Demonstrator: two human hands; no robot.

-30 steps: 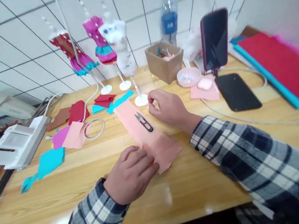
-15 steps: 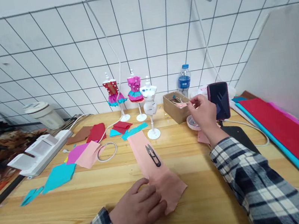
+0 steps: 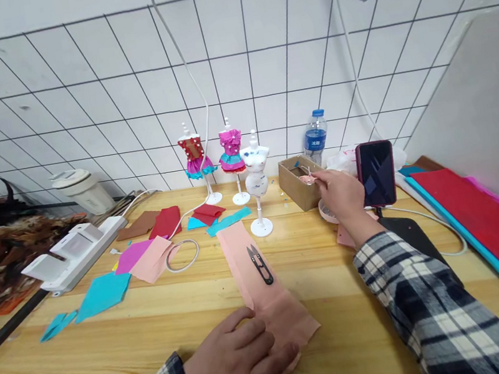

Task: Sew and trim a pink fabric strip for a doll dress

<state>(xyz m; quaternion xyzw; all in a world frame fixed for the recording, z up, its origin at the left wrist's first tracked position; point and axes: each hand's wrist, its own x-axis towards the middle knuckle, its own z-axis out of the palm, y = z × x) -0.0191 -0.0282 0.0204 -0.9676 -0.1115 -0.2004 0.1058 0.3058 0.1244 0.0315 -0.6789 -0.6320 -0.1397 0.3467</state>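
Head view: the pink cloth (image 3: 278,305) is touched by the loosely spread left hand (image 3: 239,359); the right hand (image 3: 339,193) is held at the box (image 3: 296,192), its grip unclear.

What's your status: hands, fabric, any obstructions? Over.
Left hand on pink fabric. Right hand at cardboard box, grip unclear. Black snips on fabric, possibly in the way.

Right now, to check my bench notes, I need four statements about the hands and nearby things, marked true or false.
1. The left hand touches the long pale-pink strip. True.
2. Apart from that hand, the strip is bare. False: black metal snips lie on it.
3. The right hand is at the open brown cardboard box. True.
4. What stands behind that box is red-capped. False: the clear plastic bottle there is blue-capped.
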